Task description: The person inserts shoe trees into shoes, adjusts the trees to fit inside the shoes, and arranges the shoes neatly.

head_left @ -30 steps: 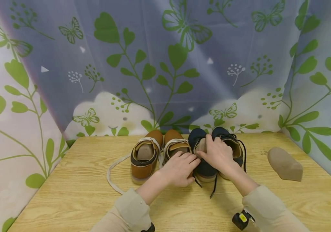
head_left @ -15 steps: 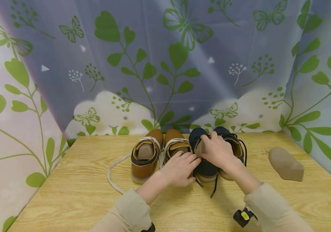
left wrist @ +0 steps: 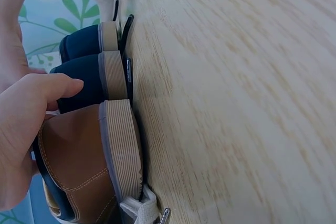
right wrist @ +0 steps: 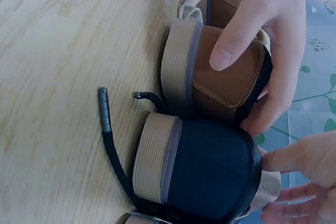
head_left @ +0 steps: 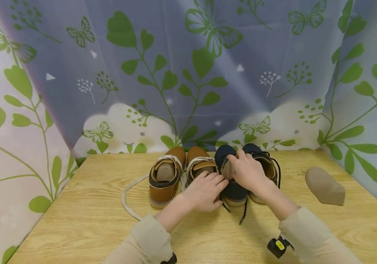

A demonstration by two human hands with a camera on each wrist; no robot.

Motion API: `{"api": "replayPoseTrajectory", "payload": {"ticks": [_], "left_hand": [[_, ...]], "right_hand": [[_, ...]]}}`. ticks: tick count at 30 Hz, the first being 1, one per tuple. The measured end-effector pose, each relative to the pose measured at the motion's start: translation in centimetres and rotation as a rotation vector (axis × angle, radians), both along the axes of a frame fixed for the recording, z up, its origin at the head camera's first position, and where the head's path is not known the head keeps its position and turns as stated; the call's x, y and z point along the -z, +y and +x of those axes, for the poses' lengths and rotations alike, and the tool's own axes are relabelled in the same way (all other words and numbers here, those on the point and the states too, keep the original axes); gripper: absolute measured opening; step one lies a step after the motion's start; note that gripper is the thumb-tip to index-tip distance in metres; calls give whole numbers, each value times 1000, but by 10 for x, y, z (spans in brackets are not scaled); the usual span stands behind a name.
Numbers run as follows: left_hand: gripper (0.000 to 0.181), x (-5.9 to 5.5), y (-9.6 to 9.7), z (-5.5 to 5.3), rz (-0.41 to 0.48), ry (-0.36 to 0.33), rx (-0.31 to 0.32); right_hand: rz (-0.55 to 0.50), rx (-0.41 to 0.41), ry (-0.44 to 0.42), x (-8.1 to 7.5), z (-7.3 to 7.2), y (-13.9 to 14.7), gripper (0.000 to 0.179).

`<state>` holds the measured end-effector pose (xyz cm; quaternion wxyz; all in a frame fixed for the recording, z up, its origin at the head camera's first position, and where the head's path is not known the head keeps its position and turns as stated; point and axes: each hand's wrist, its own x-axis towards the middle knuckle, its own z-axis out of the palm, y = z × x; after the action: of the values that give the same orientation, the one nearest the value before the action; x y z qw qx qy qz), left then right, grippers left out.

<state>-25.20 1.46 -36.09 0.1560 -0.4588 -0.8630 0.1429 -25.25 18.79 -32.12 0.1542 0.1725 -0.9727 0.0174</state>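
Note:
Two brown shoes, one left [head_left: 162, 190] and one right [head_left: 196, 150], stand beside two navy shoes [head_left: 236, 192] in a row. A beige shoe insert [head_left: 228, 169] sits in the mouth of the left navy shoe, and my right hand [head_left: 249, 172] pinches it. In the right wrist view, my right thumb lies by the shoe's collar, with the insert [right wrist: 266, 186] between thumb and fingers. My left hand [head_left: 205, 192] lies over the right brown shoe's heel, its fingertips touching the navy shoe's collar. The left thumb hangs apart, as the left wrist view shows.
Another beige insert [head_left: 325, 187] lies on the wooden table [head_left: 86, 212] at the right. Inserts show inside both brown shoes. A white lace [head_left: 125, 198] trails left, and black lace ends [head_left: 242, 216] hang behind the navy shoes. Patterned cloth [head_left: 175, 73] surrounds the table.
My right hand has shifted slightly down and to the right on the insert, its fingertips now lower at the shoe's mouth. The left hand and the shoes stay in place.

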Motion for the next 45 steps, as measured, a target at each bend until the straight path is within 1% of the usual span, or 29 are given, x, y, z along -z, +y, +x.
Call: {"api": "replayPoseTrajectory", "payload": {"ticks": [8,13,18,21,31,38,45], "left_hand": [[59,0,0,-1,3,-1,3],[58,0,0,-1,8,12,12],[57,0,0,-1,19,26,21],[57,0,0,-1,19,23,24],[58,0,0,-1,6,0,7],[58,0,0,-1,6,6,5],[58,1,0,0,15,2,13]], "right_hand": [[-30,2,17,5,0,-1,52],[-28,-8,44,8,-1,0,52],[-32,-8,41,7,-2,-1,52],[-36,-9,36,7,-3,-1,52],[-49,-11,36,10,-4,-1,53],[-51,-18,55,11,-6,0,51],[-42,-21,85,18,-9,0,46]]}}
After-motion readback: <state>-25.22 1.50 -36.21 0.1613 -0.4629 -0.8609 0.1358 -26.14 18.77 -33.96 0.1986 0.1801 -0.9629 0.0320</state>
